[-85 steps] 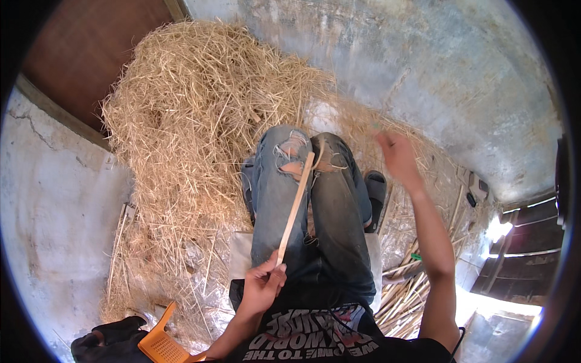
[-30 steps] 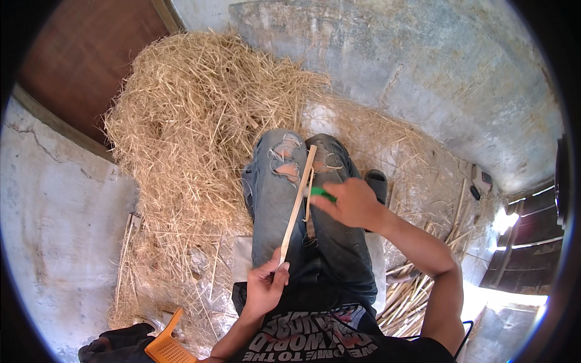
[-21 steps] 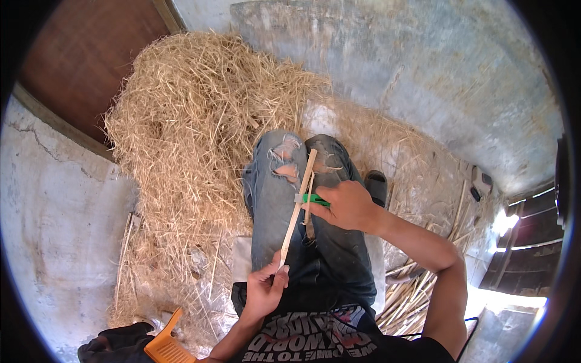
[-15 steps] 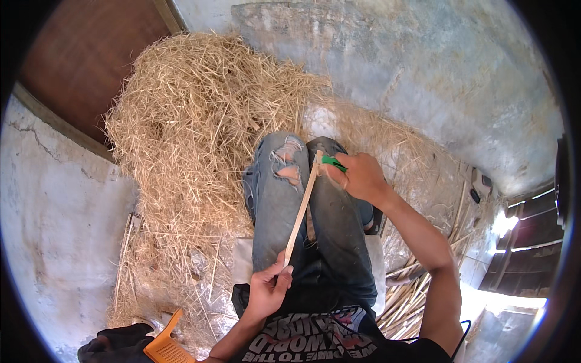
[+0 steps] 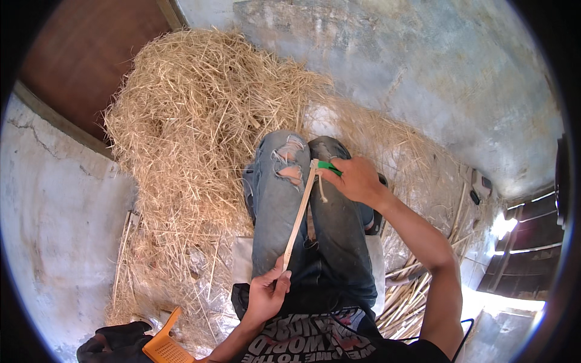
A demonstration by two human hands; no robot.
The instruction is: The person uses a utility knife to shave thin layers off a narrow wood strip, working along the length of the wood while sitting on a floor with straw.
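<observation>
A pale, flat strip of split bamboo or wood (image 5: 298,222) slants across my jeans-clad thighs, from my lap up toward the knees. Its near end is pinched between the thumb and fingers of my left hand (image 5: 269,293). By the right knee, my right hand (image 5: 358,179) is closed around a small green tool (image 5: 328,166) that meets the strip's far end. Fingers hide the rest of this tool, so whether it is a knife cannot be made out. A thin pale shaving (image 5: 322,190) dangles below the contact point.
A big heap of straw-like shavings (image 5: 200,115) lies ahead and to the left. Long thin sticks (image 5: 405,308) are piled at my right. An orange plastic chair-like piece (image 5: 166,342) stands lower left. A plastered wall (image 5: 411,54) rises ahead; a brown door panel (image 5: 91,60) is far left.
My right hand and the green tool have shifted slightly left, with the strip's far end. The thin shaving now hangs in plain view below the tool. My left hand keeps its grip.
</observation>
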